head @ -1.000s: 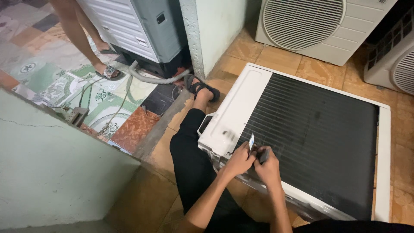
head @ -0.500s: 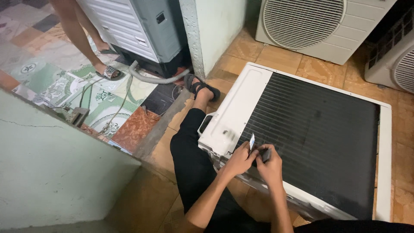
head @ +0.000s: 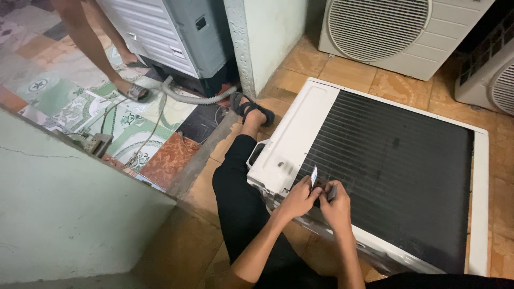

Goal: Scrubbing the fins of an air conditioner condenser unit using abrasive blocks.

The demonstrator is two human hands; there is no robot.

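Observation:
A white air-conditioner outdoor unit (head: 300, 134) lies flat on the floor, its black finned coil (head: 396, 166) facing up. My left hand (head: 299, 199) and my right hand (head: 336, 206) meet at the coil's near left corner. The left fingers pinch a small white strip (head: 314, 175) that stands up from the fins. The right hand grips a small dark tool (head: 332, 191) next to that strip. My leg in black trousers (head: 241, 208) stretches along the unit's left side, foot in a dark sandal (head: 251, 109).
Another outdoor unit (head: 391, 32) stands at the back, a third one (head: 490, 75) at the right edge. A grey and white appliance (head: 171, 32) with a hose (head: 193, 97) stands beyond a pillar (head: 267, 37). Another person's legs (head: 101, 59) stand on patterned tiles. A low green wall (head: 64, 214) runs on my left.
Both hands stay at the same corner of the coil; the fingers shifted slightly around the white strip. The view moved a little.

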